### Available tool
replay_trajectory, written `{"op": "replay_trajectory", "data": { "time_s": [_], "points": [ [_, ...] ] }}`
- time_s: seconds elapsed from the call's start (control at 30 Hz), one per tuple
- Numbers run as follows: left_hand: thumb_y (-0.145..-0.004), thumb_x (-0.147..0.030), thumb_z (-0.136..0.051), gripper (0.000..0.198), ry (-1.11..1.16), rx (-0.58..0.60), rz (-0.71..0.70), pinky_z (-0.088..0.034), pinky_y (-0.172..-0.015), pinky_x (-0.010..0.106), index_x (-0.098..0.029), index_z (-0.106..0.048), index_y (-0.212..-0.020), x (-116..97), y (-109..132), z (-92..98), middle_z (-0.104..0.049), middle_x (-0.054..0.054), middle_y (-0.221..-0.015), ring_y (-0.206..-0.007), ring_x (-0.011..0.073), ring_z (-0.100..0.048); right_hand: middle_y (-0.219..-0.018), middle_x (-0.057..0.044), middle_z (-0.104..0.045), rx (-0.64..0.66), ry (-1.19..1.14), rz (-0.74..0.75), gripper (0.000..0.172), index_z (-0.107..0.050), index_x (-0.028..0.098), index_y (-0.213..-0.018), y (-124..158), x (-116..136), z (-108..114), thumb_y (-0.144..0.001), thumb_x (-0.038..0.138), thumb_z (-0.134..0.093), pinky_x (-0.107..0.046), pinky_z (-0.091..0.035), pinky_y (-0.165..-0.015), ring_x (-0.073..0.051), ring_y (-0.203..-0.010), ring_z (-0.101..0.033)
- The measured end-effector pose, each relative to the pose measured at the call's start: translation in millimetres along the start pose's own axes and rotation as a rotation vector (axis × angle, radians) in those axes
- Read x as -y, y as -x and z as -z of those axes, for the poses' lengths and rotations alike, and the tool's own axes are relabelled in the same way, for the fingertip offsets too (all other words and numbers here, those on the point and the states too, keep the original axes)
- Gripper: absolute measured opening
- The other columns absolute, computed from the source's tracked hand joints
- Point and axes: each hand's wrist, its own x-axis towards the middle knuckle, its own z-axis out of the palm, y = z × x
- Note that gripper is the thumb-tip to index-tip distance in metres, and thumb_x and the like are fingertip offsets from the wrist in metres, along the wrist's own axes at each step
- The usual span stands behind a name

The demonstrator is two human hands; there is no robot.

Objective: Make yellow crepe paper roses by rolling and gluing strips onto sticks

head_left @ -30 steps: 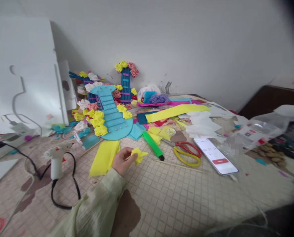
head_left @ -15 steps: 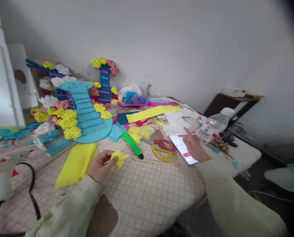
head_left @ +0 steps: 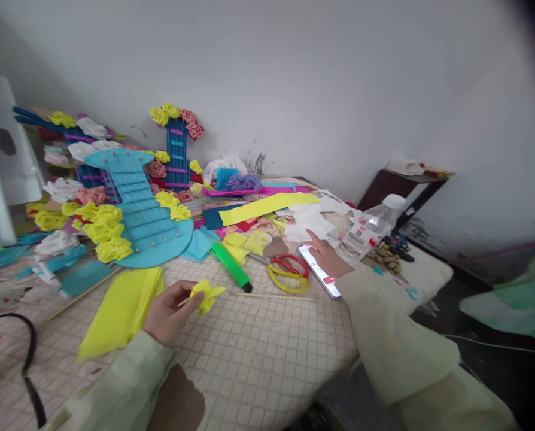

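Observation:
My left hand (head_left: 166, 311) is closed on a small yellow paper flower (head_left: 206, 295) on a thin stick, just above the checked tablecloth. Beside it lies a folded yellow paper sheet (head_left: 117, 311). Over on the right, my right hand (head_left: 328, 257) rests on a smartphone (head_left: 322, 272) lying flat on the table, fingers stretched out over its lit screen. Both arms wear pale green sleeves.
Red and yellow scissors (head_left: 289, 272), a green cutter (head_left: 230, 266) and a wooden skewer (head_left: 271, 296) lie between my hands. Behind stand a blue paper craft (head_left: 142, 209) with paper roses, coloured paper scraps and a clear bottle (head_left: 370, 227). A black cable (head_left: 27, 365) runs at left.
The view swung right. My right hand came into view and settled on the phone, sliding further up its screen. My left hand keeps hold of the yellow flower.

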Motion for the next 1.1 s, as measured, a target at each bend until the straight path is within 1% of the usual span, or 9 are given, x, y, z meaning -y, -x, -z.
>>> {"op": "replay_trajectory", "data": {
  "time_s": [0.13, 0.23, 0.33, 0.4, 0.5, 0.63, 0.73, 0.93, 1.1],
  "points": [
    [-0.051, -0.032, -0.074, 0.024, 0.013, -0.023, -0.029, -0.047, -0.053, 0.019, -0.016, -0.061, -0.064, -0.1, 3.3, -4.1, -0.061, -0.001, -0.062, -0.058, 0.0113, -0.056, -0.116, -0.006, -0.057, -0.046, -0.082, -0.006, 0.05, -0.02, 0.019, -0.135, -3.4, 7.4, 12.2, -0.086, 0.024, -0.026, -0.035, -0.042, -0.078, -0.019, -0.09, -0.055],
    [-0.052, -0.034, -0.073, 0.025, 0.017, -0.075, -0.085, -0.046, -0.053, 0.019, -0.016, -0.061, -0.063, -0.6, 5.1, -6.9, -0.06, -0.001, -0.061, -0.058, 0.0114, -0.055, -0.108, -0.007, -0.06, -0.194, -0.267, -0.054, 0.044, -0.03, 0.02, -0.129, 0.6, 18.0, 28.4, -0.086, 0.027, -0.029, -0.028, -0.043, -0.058, -0.015, -0.068, -0.055],
    [-0.05, -0.036, -0.074, 0.026, -0.007, -0.071, -0.077, -0.046, -0.053, 0.02, -0.017, -0.061, -0.063, -1.0, 4.0, -6.3, -0.06, -0.001, -0.061, -0.058, 0.0123, -0.056, -0.092, -0.006, -0.064, -0.307, -0.452, -0.052, 0.035, -0.044, 0.018, -0.115, 5.9, 40.6, 37.6, -0.083, 0.029, -0.038, -0.025, -0.042, -0.056, -0.015, -0.071, -0.056],
    [-0.049, -0.035, -0.074, 0.027, -0.013, -0.044, -0.045, -0.047, -0.054, 0.021, -0.017, -0.06, -0.063, -1.3, 2.4, -4.6, -0.061, -0.001, -0.061, -0.058, 0.0125, -0.056, -0.083, -0.005, -0.064, -0.251, -0.551, -0.01, 0.028, -0.05, 0.017, -0.106, 7.9, 64.0, 34.0, -0.082, 0.029, -0.041, -0.026, -0.044, -0.063, -0.014, -0.074, -0.057],
    [-0.05, -0.035, -0.074, 0.027, 0.003, -0.066, -0.04, -0.047, -0.053, 0.021, -0.016, -0.059, -0.063, -2.4, 1.2, -3.1, -0.061, -0.001, -0.062, -0.058, 0.0128, -0.057, -0.083, -0.004, -0.065, -0.03, -0.578, 0.112, 0.024, -0.056, 0.017, -0.098, 7.3, 105.7, 15.7, -0.082, 0.029, -0.043, -0.026, -0.044, -0.067, -0.013, -0.076, -0.058],
    [-0.05, -0.033, -0.073, 0.027, 0.022, -0.143, -0.076, -0.046, -0.053, 0.022, -0.015, -0.058, -0.063, -4.8, 0.7, -2.6, -0.059, -0.001, -0.061, -0.058, 0.0131, -0.056, -0.084, -0.003, -0.065, 0.238, -0.246, 0.318, 0.016, -0.062, 0.018, -0.087, 2.8, 146.6, -13.3, -0.078, 0.025, -0.051, -0.024, -0.041, -0.063, -0.013, -0.075, -0.057],
    [-0.053, -0.032, -0.071, 0.024, 0.011, -0.186, -0.091, -0.044, -0.051, 0.021, -0.015, -0.057, -0.063, -6.6, -0.1, -0.6, -0.057, -0.001, -0.06, -0.057, 0.0124, -0.055, -0.067, 0.0, -0.063, 0.411, -0.063, 0.367, 0.005, -0.062, 0.018, -0.07, 3.6, 151.9, -29.9, -0.066, 0.022, -0.064, -0.023, -0.037, -0.053, -0.013, -0.063, -0.056],
    [-0.058, -0.03, -0.067, 0.018, 0.039, -0.22, -0.098, -0.042, -0.049, 0.02, -0.016, -0.056, -0.063, -8.8, 0.1, 0.9, -0.056, -0.002, -0.058, -0.055, 0.0107, -0.053, -0.065, -0.003, -0.059, 0.403, 0.02, 0.374, 0.011, -0.055, 0.019, -0.061, 19.9, 139.6, -41.2, -0.07, 0.013, -0.058, -0.026, -0.035, -0.052, -0.016, -0.062, -0.055],
    [-0.058, -0.032, -0.067, 0.02, 0.085, -0.223, -0.089, -0.043, -0.051, 0.021, -0.016, -0.056, -0.063, -7.6, 0.5, -0.8, -0.057, -0.002, -0.059, -0.056, 0.0115, -0.054, -0.063, 0.001, -0.057, 0.284, -0.066, 0.352, 0.013, -0.05, 0.021, -0.086, 15.6, 168.9, -17.0, -0.086, 0.019, -0.038, -0.024, -0.033, -0.048, -0.014, -0.056, -0.052]
  ]
}}
